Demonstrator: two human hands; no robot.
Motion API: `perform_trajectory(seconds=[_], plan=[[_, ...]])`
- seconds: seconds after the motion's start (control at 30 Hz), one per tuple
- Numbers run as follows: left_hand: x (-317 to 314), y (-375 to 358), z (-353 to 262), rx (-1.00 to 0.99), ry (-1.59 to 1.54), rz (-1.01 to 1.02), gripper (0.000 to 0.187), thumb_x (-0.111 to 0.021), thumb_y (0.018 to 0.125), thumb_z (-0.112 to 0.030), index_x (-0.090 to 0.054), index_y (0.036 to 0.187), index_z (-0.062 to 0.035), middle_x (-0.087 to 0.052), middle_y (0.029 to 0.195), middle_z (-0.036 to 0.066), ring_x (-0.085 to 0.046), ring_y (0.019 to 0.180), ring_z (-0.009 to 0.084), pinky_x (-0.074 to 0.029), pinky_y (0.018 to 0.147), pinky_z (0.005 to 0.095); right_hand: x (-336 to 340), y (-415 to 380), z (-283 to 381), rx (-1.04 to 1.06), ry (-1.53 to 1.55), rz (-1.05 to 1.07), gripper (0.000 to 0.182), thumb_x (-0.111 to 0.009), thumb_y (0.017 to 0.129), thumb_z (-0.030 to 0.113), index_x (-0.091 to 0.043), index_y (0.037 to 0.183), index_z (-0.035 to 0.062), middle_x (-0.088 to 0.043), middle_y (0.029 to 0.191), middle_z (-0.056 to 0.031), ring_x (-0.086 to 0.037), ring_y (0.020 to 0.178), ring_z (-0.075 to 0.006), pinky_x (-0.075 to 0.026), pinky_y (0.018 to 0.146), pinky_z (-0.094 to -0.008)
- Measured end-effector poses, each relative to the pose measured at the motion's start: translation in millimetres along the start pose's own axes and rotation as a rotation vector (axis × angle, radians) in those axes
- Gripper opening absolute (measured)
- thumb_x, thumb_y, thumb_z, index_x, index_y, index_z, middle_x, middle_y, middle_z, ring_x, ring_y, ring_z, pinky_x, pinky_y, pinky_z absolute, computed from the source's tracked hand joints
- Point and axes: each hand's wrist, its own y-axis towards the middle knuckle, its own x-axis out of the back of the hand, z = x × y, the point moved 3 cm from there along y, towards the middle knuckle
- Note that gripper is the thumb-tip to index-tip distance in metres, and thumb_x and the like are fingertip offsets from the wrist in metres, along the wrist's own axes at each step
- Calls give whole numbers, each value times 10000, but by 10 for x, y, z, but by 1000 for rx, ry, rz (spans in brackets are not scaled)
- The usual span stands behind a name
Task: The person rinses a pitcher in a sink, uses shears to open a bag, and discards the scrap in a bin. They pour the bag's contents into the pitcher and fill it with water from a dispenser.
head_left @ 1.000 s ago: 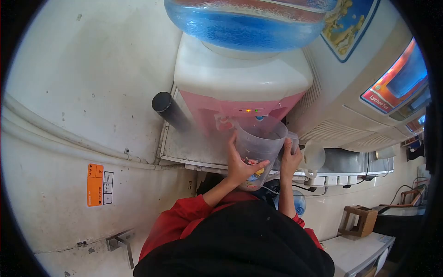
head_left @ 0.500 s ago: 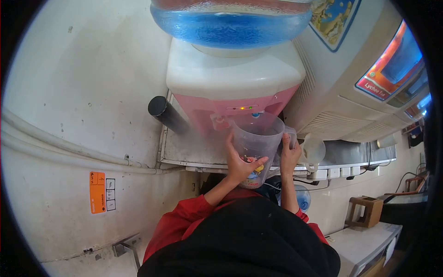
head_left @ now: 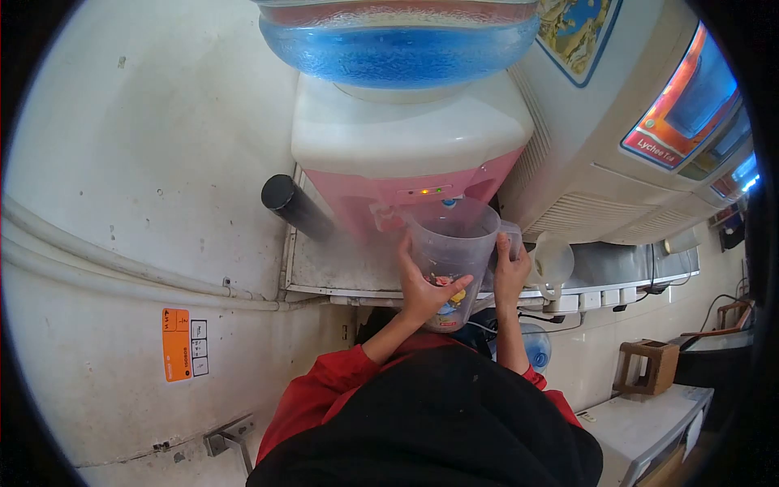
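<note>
A clear plastic pitcher (head_left: 454, 247) with a colourful printed picture is held at the front of a pink and white water dispenser (head_left: 414, 134). My left hand (head_left: 426, 284) wraps round the pitcher's near left side, thumb across its front. On the right, my right hand (head_left: 510, 272) grips the pitcher's handle. The pitcher's rim is up against the dispenser's tap area, just below a blue tap (head_left: 449, 203). Small indicator lights glow above it. How much water is inside, if any, I cannot make out.
A large blue water bottle (head_left: 398, 49) sits on top of the dispenser. To its left stands a black cylinder (head_left: 296, 207) on the metal counter (head_left: 349, 272). A drink machine (head_left: 600, 154) is at the right, with a translucent container (head_left: 553, 261) below it.
My view has shifted slightly. Both hands keep the same hold on the pitcher, which stays at the dispenser's tap.
</note>
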Motion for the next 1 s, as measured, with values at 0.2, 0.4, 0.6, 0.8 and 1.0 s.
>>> perform_trajectory(seconds=[0.2, 0.4, 0.6, 0.8, 1.0], plan=[[-11, 6, -7, -17, -5, 2, 990, -796, 563, -255, -136, 1259, -11, -311, 1188, 187, -362, 1114, 271, -313, 932, 373, 17, -4, 44, -6, -12, -3, 390, -600, 802, 342, -591, 831, -46, -590, 689, -74, -503, 647, -115, -411, 602, -265], [-4, 4, -16, -21, 21, 7, 992, -794, 567, -255, -132, 1264, -16, -309, 1191, 185, -357, 1121, 271, -310, 937, 373, 13, 2, 11, -11, -1, -3, 379, -604, 799, 337, -593, 819, -42, -585, 680, -63, -492, 638, -107, -407, 597, -262], [-9, 12, -23, -25, 8, 8, 994, -794, 567, -254, -130, 1268, -18, -313, 1191, 183, -362, 1120, 271, -310, 939, 373, 11, 4, 21, 0, 7, -4, 392, -601, 798, 352, -593, 819, -39, -588, 684, -67, -499, 642, -115, -408, 602, -264], [-10, 7, -17, -27, 13, -2, 994, -796, 563, -252, -136, 1266, -15, -313, 1192, 185, -361, 1118, 271, -310, 937, 373, 13, 11, 17, -1, 1, 9, 411, -597, 798, 368, -594, 827, -42, -593, 695, -77, -507, 648, -126, -412, 609, -269], [-2, 12, -25, -34, 38, -8, 994, -800, 554, -256, -146, 1259, -4, -306, 1194, 185, -354, 1119, 267, -305, 936, 370, 7, 13, -1, -5, 11, 8, 413, -596, 799, 365, -595, 847, -45, -599, 704, -85, -512, 654, -132, -418, 620, -276]])
